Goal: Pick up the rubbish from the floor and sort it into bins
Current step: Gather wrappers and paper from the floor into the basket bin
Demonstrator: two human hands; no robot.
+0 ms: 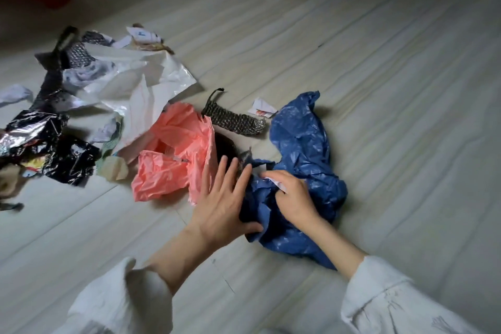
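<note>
two hands are at work on one item, the blue plastic bag (301,144), which lies crumpled on the floor (379,62) at the near right edge of the litter. the right hand (294,198) has its fingers (282,187) curled into the bag's near folds, grasping the plastic together with a small white paper scrap (276,183); judged purpose: to gather the loose sheet into a bundle for lifting. the left hand (222,200) lies flat, fingers straight and released, its thumb touching the bag's dark near edge; it appears to press the material down so the other hand can bunch it.

condition of the bag: thin, heavily creased, glossy in patches, spread wide, likely to balloon and trail if lifted by one corner.

adjacent items: pink plastic bag (173,160) just beside the left hand; a woven grey strap (235,119) between pink and blue; white plastic bag (135,81) and black foil wrappers (40,141) further left. no bins are in view, so sorting is not yet begun for this item.
</note>
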